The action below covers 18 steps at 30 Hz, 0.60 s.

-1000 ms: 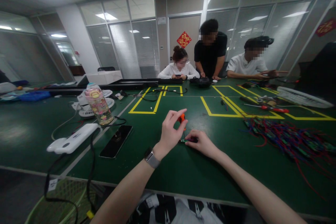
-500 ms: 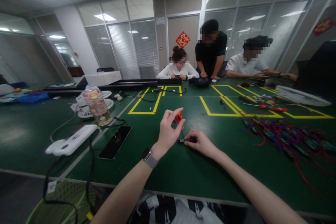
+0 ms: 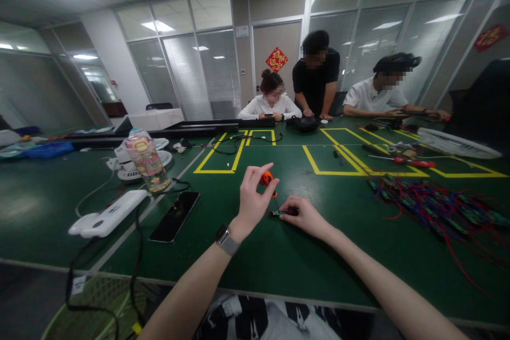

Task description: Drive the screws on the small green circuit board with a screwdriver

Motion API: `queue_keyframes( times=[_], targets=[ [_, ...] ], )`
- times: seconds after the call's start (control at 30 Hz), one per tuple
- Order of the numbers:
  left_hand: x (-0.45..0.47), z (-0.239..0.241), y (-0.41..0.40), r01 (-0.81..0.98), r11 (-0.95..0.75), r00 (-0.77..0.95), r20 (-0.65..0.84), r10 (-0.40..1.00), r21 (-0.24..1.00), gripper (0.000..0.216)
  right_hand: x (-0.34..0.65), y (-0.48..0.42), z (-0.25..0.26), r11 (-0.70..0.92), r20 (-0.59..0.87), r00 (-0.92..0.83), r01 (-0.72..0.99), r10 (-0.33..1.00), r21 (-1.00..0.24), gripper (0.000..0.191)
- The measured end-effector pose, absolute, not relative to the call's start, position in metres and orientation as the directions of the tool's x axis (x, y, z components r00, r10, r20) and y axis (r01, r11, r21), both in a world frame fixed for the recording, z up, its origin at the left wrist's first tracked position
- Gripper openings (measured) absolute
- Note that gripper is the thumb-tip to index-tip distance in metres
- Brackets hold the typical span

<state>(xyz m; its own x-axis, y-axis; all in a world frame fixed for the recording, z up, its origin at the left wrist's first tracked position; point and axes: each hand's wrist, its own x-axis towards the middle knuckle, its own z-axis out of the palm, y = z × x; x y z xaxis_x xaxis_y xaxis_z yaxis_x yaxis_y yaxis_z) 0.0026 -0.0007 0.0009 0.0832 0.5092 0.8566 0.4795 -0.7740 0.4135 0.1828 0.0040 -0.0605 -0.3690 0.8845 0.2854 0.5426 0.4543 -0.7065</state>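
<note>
My left hand (image 3: 255, 192) is closed around the orange-and-black handle of a screwdriver (image 3: 268, 178), held nearly upright with its thin shaft pointing down. The shaft's lower end meets a small green circuit board (image 3: 275, 213) on the table. My right hand (image 3: 303, 216) pinches this board at its right side, low against the tabletop. Dark parts, perhaps wires, show by the right fingers. The exact contact of the screwdriver tip is too small to make out.
On the right lies a heap of wired circuit boards (image 3: 434, 204), with a red screwdriver (image 3: 414, 163) behind it. A phone (image 3: 175, 217), a white device (image 3: 109, 213) and a drink bottle (image 3: 148, 162) stand left. Three people sit or stand across the green table (image 3: 247, 276).
My left hand and the screwdriver handle have shifted very slightly left, and the handle tilts a little differently. My right hand stays on the board. A person at the right has turned the head.
</note>
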Motion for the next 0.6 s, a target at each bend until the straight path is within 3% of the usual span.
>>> queue_keyframes(
  times=[0.2,0.4,0.6],
  targets=[
    [0.0043,0.001,-0.0047,0.411,-0.802,0.15,0.836,0.528,0.432,0.037,0.1826,0.0025,-0.0579,0.451,0.28,-0.372,0.539,0.885,-0.711,0.011],
    [0.0049,0.0007,-0.0039,0.452,-0.792,0.112,0.855,0.506,0.41,0.027,0.1827,0.0023,-0.0578,0.449,0.28,-0.369,0.534,0.886,-0.716,0.01],
    [0.0055,-0.0008,-0.0048,0.433,-0.797,0.15,0.838,0.525,0.422,0.038,0.1826,0.003,-0.0591,0.455,0.286,-0.375,0.521,0.882,-0.722,0.009]
  ],
)
